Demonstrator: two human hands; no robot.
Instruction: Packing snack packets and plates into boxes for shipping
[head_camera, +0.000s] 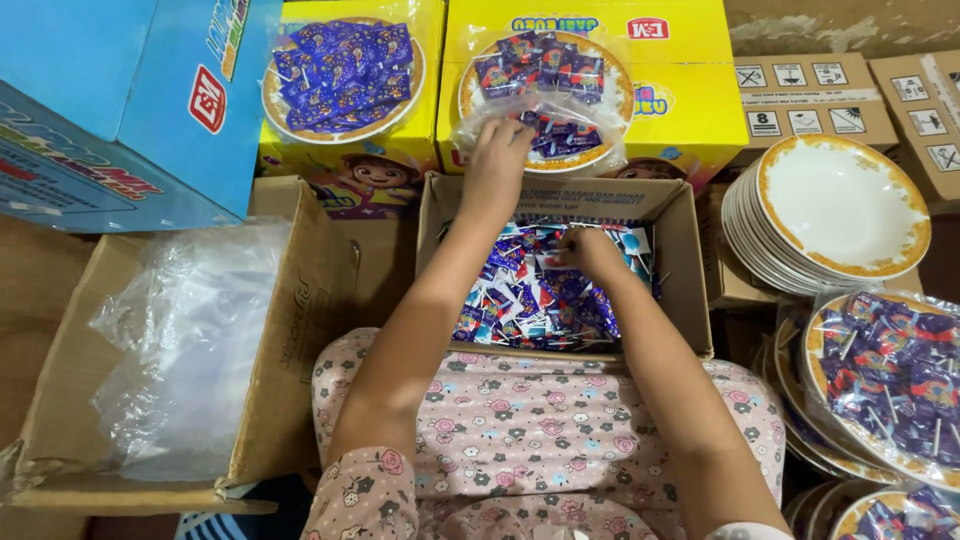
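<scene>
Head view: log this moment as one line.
left hand: on bagged plate | right hand: in candy box, grasp unclear | empty plates: stacked right | bag box: left

Far left: a blue carton (120, 100), tilted, resting above an open brown cardboard box (300, 320) filled with clear plastic bags (190, 340). At top left, a yellow carton (350, 170) carrying a wrapped plate of blue candies (343, 78). On the right, a stack of empty white plates with golden rim (840, 205), leaning. Behind it, closed brown cartons (820, 95) with handling symbols. Lower right: several wrapped plates of candies (890, 385), stacked, possibly lollipops with thin sticks. In the foreground, a pink flowered cloth (560, 420).
</scene>
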